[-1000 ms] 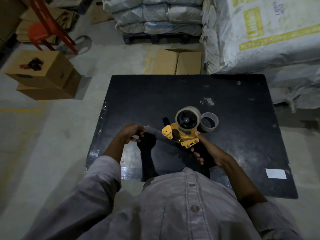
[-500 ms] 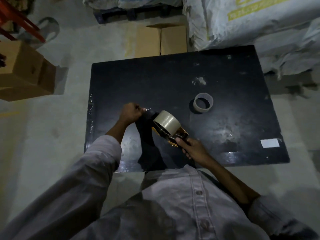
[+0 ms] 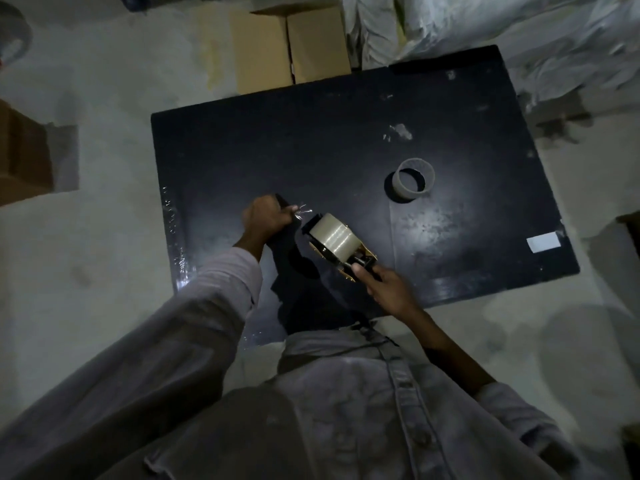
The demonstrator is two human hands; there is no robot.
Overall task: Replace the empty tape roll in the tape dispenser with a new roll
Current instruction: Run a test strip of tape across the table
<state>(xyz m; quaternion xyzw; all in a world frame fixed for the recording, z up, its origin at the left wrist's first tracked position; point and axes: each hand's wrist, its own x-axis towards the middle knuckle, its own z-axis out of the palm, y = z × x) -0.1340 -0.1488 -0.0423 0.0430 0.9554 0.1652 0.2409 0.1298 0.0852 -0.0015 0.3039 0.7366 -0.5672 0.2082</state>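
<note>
A yellow and black tape dispenser is held low over the black table, with a full clear tape roll mounted on it. My right hand grips the dispenser's handle. My left hand is closed on the free end of the tape, pulled out to the left of the roll. The empty cardboard core lies on the table, farther back and to the right, apart from both hands.
A white label sits near the table's right edge. Cardboard boxes lie on the floor behind the table, large white sacks at the back right, and another box at the left.
The dispenser has turned from upright to lying sideways and moved left, away from the empty core. My left hand still holds the tape end. The camera has tilted further down.
</note>
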